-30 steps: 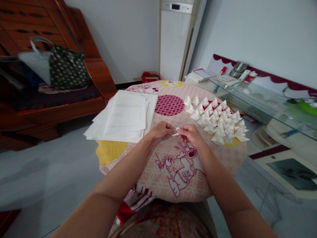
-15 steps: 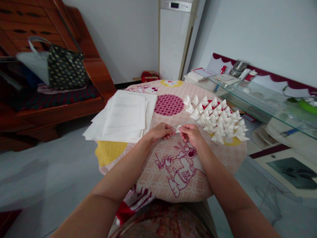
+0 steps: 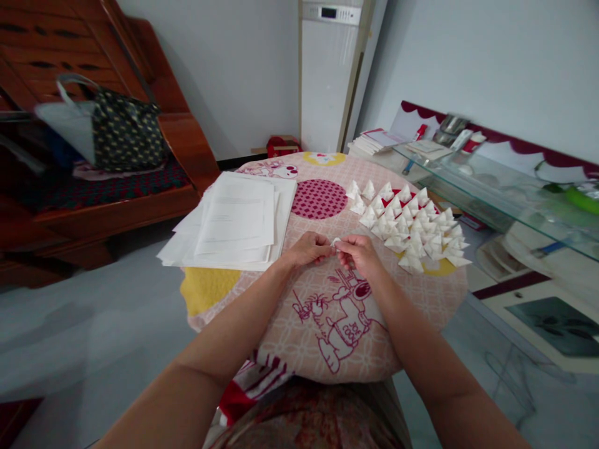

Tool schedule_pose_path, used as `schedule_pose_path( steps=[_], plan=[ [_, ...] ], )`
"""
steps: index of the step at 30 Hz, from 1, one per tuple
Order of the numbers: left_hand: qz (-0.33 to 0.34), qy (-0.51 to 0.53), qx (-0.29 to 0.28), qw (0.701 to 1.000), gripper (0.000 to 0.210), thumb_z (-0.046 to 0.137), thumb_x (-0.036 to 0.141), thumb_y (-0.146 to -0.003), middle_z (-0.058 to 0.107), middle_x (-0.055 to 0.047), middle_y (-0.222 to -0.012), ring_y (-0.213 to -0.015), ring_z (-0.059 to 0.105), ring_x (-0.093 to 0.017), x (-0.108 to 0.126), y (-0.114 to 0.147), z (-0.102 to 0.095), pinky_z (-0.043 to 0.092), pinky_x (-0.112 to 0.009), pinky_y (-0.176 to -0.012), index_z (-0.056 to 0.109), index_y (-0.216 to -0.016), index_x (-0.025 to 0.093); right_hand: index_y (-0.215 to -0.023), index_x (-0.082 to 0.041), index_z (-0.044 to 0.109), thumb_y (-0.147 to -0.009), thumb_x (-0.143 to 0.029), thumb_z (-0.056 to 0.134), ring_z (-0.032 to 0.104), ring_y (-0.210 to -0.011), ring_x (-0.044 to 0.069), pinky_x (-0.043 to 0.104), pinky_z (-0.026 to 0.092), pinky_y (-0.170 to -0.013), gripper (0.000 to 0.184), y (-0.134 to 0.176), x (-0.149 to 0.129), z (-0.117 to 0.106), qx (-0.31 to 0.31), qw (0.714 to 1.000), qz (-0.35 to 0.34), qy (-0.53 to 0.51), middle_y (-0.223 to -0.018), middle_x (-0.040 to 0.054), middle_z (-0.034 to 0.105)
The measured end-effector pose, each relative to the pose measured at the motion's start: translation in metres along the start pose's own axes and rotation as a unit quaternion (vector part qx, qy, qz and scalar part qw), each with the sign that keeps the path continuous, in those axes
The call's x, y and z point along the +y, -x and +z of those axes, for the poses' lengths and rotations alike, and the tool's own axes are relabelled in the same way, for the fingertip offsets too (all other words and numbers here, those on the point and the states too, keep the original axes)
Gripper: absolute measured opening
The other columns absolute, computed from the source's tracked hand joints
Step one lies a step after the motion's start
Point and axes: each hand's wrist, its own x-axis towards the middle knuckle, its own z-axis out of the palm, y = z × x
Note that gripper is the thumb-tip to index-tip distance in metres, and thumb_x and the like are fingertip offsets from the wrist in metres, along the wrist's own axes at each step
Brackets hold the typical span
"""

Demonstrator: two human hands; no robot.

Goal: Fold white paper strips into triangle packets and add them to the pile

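We are holding a small white paper [image 3: 336, 242] between our two hands, over the pink cloth [image 3: 290, 340] on the table. We cannot tell if it is touching the cloth. On a clock face around this paper, our left hand [image 3: 309, 249] is sitting at nine and our right hand [image 3: 359, 252] at three.

We seem to be in the middle of folding or shaping it. We think the next move is calling for small, soft presses with both sets of fingertips, so the thin paper is not tearing.

Our right thumb and finger are pinching one end, with almost no gap. Our left fingertips are closing on the other end and seem to be pinching too, but the paper is mostly hiding in our fingers.

Farther out, many white folded paper shapes [image 3: 409, 223] are standing in a bunch near two o'clock. A pile of white sheets [image 3: 236, 215] is lying near ten. Past the shapes, a glass shelf [image 3: 503, 202] is reaching out toward three.
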Motion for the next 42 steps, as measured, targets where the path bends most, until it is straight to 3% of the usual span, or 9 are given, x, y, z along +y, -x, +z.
schedule_pose_path(
  steps=[5,10,16,24,38,42],
  plan=[
    [0.015,-0.001,0.038,0.999,0.031,0.068,0.037,-0.07,0.042,0.006,-0.05,-0.048,0.035,-0.007,0.0,0.0,0.004,0.024,-0.024,-0.048,0.049,-0.055,0.019,-0.061,-0.02,0.06,-0.074,-0.055,0.075,0.047,-0.038,0.008,0.019,0.029,-0.034,0.04,0.0,0.001,0.001,-0.008,0.997,-0.031,0.074,-0.051,-0.0013,0.058],
    [-0.013,0.014,-0.001,1.0,0.027,0.067,0.039,-0.069,0.046,0.005,-0.051,-0.047,0.038,-0.008,0.0,0.002,0.005,0.024,-0.024,-0.048,0.054,-0.06,0.018,-0.059,-0.021,0.056,-0.074,-0.055,0.074,0.042,-0.038,0.008,0.021,0.028,-0.037,0.042,0.001,0.0,0.002,-0.027,0.995,-0.048,0.088,-0.048,-0.0037,0.052],
    [0.029,0.037,0.002,0.999,0.039,0.076,0.048,-0.066,0.038,0.008,-0.051,-0.048,0.028,-0.005,0.002,0.002,0.003,0.016,-0.024,-0.049,0.054,-0.059,0.017,-0.057,-0.021,0.055,-0.07,-0.055,0.077,0.038,-0.037,0.007,0.021,0.026,-0.036,0.042,0.002,-0.001,0.004,-0.043,0.997,-0.05,0.032,-0.047,-0.0047,0.05],
    [0.045,0.04,0.013,0.998,0.05,0.081,0.059,-0.065,0.039,0.008,-0.049,-0.047,0.029,-0.006,0.003,0.003,0.002,0.019,-0.023,-0.047,0.054,-0.059,0.017,-0.056,-0.022,0.053,-0.067,-0.051,0.077,0.037,-0.037,0.007,0.021,0.024,-0.036,0.039,0.005,-0.004,0.0,-0.022,0.998,-0.051,-0.022,-0.046,-0.005,0.05],
    [0.112,-0.016,-0.018,0.993,0.04,0.073,0.052,-0.079,0.039,0.007,-0.05,-0.048,0.03,-0.007,0.003,0.007,-0.005,0.019,-0.023,-0.049,0.063,-0.067,0.015,-0.052,-0.022,0.054,-0.066,-0.053,0.076,0.032,-0.035,0.006,0.022,0.02,-0.035,0.041,0.01,-0.009,0.004,0.002,0.997,-0.073,0.012,-0.043,-0.0049,0.047],
    [0.104,-0.003,0.003,0.995,0.037,0.074,0.049,-0.079,0.041,0.007,-0.05,-0.047,0.033,-0.006,0.003,0.008,-0.004,0.023,-0.021,-0.047,0.064,-0.068,0.015,-0.054,-0.022,0.053,-0.068,-0.057,0.075,0.032,-0.037,0.007,0.023,0.021,-0.035,0.043,0.01,-0.006,0.004,0.02,0.996,-0.084,0.027,-0.045,-0.0047,0.047]
  ],
)
